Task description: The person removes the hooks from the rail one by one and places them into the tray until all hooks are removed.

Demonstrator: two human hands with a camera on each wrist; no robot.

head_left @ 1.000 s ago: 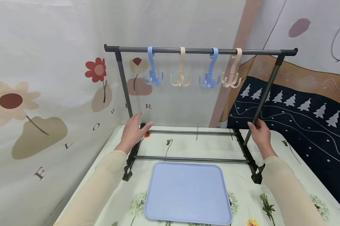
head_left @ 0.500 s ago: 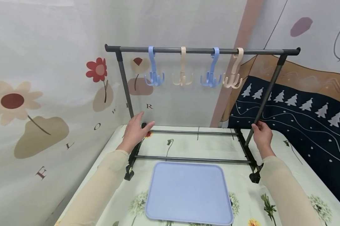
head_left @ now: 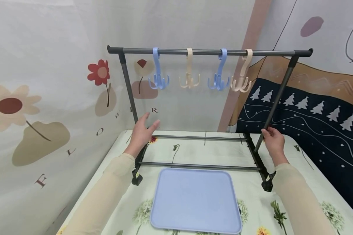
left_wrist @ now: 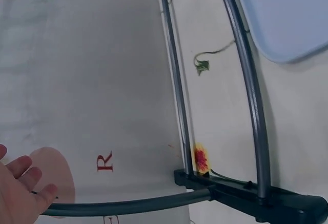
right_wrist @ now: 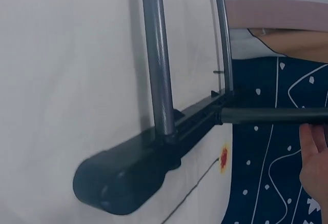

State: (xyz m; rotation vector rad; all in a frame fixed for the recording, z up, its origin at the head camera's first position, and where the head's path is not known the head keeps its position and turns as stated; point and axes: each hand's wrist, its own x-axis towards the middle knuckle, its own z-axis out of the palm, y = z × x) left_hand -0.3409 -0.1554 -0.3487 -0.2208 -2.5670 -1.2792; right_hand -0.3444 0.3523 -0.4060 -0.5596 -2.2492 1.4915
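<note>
A dark grey metal garment rack (head_left: 208, 52) stands on the table, its top bar held up by two slanting posts. My left hand (head_left: 140, 133) is at the left post, fingers straight and thumb spread apart. Seen from the left wrist, the left fingers (left_wrist: 32, 178) overlap that post. With thumb and fingers, my right hand (head_left: 274, 142) grips the lower part of the right post (head_left: 277, 98). From the top bar hang two blue multi-prong hooks (head_left: 159, 73) and two beige ones (head_left: 189, 73), alternating, all with bare prongs.
A light blue rectangular tray (head_left: 195, 200) lies flat in front of the rack's lower crossbars (head_left: 200, 166). The flower-print tablecloth (head_left: 288, 195) covers the table. Printed fabric hangs behind and at the left, with navy tree-pattern fabric (head_left: 305, 130) at the right.
My left hand has risen slightly, its thumb higher beside the left post. The rack's front left foot sits a little farther right. My right hand has shifted slightly right, staying on the right post.
</note>
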